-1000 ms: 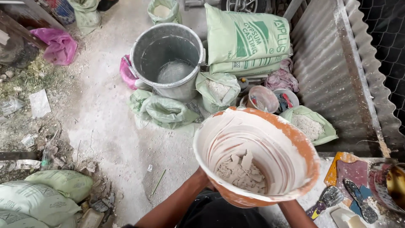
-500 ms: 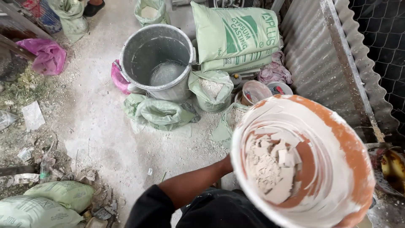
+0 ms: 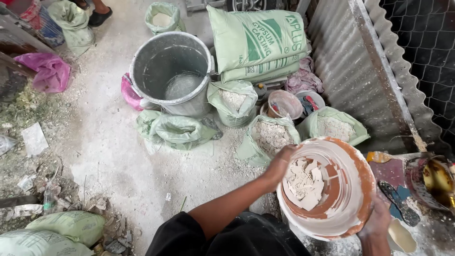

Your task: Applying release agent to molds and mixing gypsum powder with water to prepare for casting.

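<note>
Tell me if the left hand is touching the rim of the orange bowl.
Touching. The head view shows the left hand curled over the upper-left rim of the orange bowl, with no gap between them.

A plaster-casting workshop yard: stacked green powder sacks, a grey metal bucket, dust-caked concrete floor.
</note>
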